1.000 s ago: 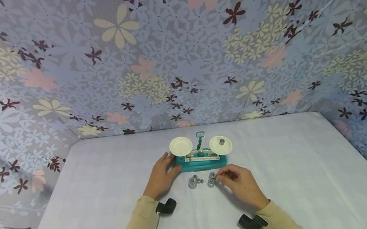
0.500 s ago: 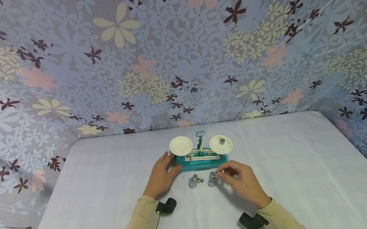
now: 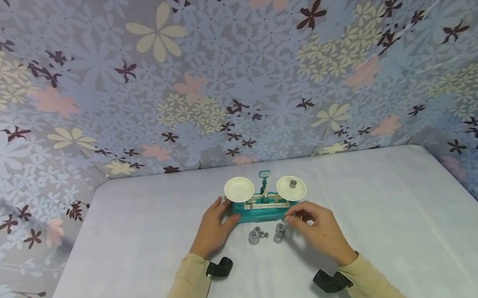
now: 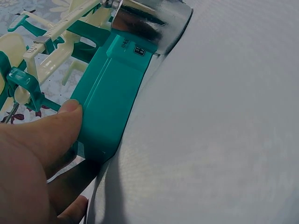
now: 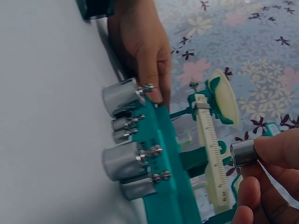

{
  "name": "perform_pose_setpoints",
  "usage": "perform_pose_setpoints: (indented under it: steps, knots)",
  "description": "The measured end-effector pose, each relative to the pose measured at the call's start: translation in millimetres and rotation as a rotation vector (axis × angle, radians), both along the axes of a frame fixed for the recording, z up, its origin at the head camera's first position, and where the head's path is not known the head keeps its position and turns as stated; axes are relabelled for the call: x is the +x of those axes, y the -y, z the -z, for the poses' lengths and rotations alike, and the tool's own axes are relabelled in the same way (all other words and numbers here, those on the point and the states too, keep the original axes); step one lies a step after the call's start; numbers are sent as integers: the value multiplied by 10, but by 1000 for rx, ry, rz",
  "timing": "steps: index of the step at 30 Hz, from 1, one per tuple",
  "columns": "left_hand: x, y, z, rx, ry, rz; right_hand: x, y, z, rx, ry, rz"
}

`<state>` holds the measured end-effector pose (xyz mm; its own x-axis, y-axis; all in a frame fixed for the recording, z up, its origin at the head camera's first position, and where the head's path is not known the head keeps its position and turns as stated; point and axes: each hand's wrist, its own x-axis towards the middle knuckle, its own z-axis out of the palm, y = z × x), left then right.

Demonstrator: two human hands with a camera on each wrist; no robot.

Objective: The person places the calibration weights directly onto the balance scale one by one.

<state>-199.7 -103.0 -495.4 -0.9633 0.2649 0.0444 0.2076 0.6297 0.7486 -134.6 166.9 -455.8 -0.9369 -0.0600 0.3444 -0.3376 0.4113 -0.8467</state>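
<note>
We found the left hand (image 3: 211, 230) gripping the pan balance (image 3: 260, 215) by its left end, thumb spread. The right hand (image 3: 321, 230), nearly closed, pinched a cylindrical weight (image 5: 243, 153) near the pan balance's front right. We judged the step weight-loading; next called for a lift clear of the beam (image 5: 211, 143).

Blue-grey backdrop (image 3: 226, 67), floral with pink, cream and maroon, behind a pale table (image 3: 426, 234).
</note>
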Motion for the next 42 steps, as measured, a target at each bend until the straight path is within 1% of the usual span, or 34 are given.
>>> perform_pose_setpoints:
  steps: [5, 8, 13, 15, 16, 17, 20, 23, 24, 29, 34, 42]
  knots:
    - [3, -10, -17, -7, 7, 3, -37, -5, -46, -12, -15, 23]
    - [-2, -15, -12, -10, 8, 1, -45, 20, -107, -3, -23, 43]
    - [-6, -19, -3, -9, 6, -1, 48, 110, -367, 9, -36, 66]
    - [-6, -19, 2, -10, 4, -2, 70, 126, -431, 9, -44, 73]
    - [-5, -19, 1, -11, 4, -3, 65, 126, -437, 5, -41, 82]
    - [-5, -19, 2, -12, 4, -4, 44, 108, -397, 2, -48, 87]
    - [-5, -18, 5, -17, 5, -5, 31, 100, -400, 2, -55, 113]
    - [-7, -17, 8, -17, 4, -6, 28, 98, -428, -6, -56, 127]
    - [-8, -16, 9, -16, 1, -5, 41, 113, -478, -5, -54, 133]
    - [-10, -9, 9, -19, -8, 0, 14, 100, -484, -18, -64, 147]
    - [1, -7, -6, -18, -12, 0, -12, 77, -478, -28, -56, 154]
    - [2, -16, -10, -32, 13, -5, -51, 43, -470, -68, -45, 189]
